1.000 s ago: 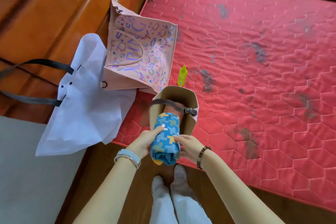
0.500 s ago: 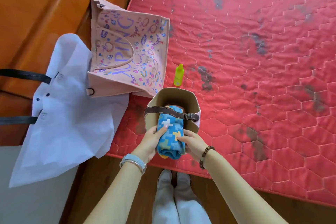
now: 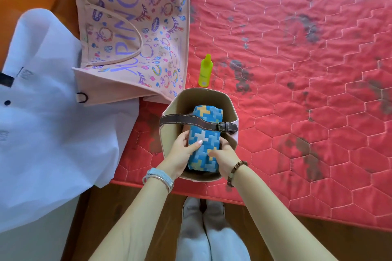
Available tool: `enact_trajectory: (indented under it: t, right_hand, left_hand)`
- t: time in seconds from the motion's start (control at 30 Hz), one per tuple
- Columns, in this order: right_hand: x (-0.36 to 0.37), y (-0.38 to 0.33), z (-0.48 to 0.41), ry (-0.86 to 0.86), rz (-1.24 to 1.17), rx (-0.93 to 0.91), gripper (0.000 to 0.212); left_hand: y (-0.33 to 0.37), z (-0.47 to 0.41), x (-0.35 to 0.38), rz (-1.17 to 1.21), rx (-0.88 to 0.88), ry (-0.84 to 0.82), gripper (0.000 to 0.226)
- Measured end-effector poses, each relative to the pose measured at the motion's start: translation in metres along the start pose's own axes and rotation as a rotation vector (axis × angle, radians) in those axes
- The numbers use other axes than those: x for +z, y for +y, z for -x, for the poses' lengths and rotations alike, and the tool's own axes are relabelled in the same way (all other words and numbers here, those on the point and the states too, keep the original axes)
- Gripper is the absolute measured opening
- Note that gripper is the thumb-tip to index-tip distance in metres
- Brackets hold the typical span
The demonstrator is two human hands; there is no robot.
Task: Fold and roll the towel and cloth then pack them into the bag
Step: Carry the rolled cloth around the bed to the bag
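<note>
A rolled blue cloth (image 3: 204,140) with a yellow and white block pattern lies inside the open beige bag (image 3: 230,103), under the bag's brown buckled strap (image 3: 191,119). My left hand (image 3: 182,152) holds the roll on its left side, thumb on top. My right hand (image 3: 223,157) grips its right side near the bag's front rim. Something brownish shows beneath the roll at the left; what it is stays unclear. The bag stands at the near edge of the red quilted mattress (image 3: 297,70).
A pink printed tote bag (image 3: 131,38) lies flat behind and left of the beige bag. A white fabric bag (image 3: 48,123) spreads over the left. A small yellow-green bottle (image 3: 204,71) lies just beyond the beige bag. Wooden floor and my feet (image 3: 203,212) are below.
The blue roll has gone from outside the bag's front rim down into the bag under the strap, with both hands following it in.
</note>
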State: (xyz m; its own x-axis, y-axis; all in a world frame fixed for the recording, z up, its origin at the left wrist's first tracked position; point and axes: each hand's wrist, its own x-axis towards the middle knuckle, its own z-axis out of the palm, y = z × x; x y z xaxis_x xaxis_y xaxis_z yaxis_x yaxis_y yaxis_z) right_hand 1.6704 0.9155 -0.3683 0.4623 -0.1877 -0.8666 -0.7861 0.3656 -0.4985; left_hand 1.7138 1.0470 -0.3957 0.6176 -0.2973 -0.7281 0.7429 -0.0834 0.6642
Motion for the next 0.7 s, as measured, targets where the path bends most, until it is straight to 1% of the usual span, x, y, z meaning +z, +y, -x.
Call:
enact_trajectory:
  t: [0.13, 0.27, 0.4, 0.43, 0.5, 0.6, 0.7]
  right_hand:
    - [0.001, 0.005, -0.012, 0.06, 0.068, 0.027, 0.053]
    - [0.006, 0.008, -0.022, 0.077, 0.143, 0.008, 0.054]
    - [0.006, 0.005, -0.008, 0.036, 0.079, -0.045, 0.051]
    - [0.004, 0.004, -0.004, 0.017, 0.066, -0.06, 0.055]
    - [0.002, 0.0, 0.006, -0.009, 0.072, -0.109, 0.06]
    - [0.002, -0.008, 0.017, -0.037, 0.079, -0.174, 0.045]
    - [0.004, -0.013, 0.021, -0.041, 0.09, -0.155, 0.042]
  left_hand:
    - [-0.012, -0.013, 0.0, -0.035, -0.016, -0.012, 0.057]
    - [-0.016, -0.024, 0.002, -0.06, -0.046, -0.004, 0.058]
    - [-0.011, -0.021, 0.001, -0.022, -0.013, 0.044, 0.057]
    - [-0.009, -0.018, 0.001, 0.0, 0.008, 0.059, 0.058]
    - [-0.001, -0.012, 0.002, 0.061, 0.054, 0.098, 0.049]
    - [0.008, -0.005, 0.005, 0.152, 0.068, 0.134, 0.031]
    - [0.011, -0.001, 0.009, 0.149, 0.056, 0.122, 0.023]
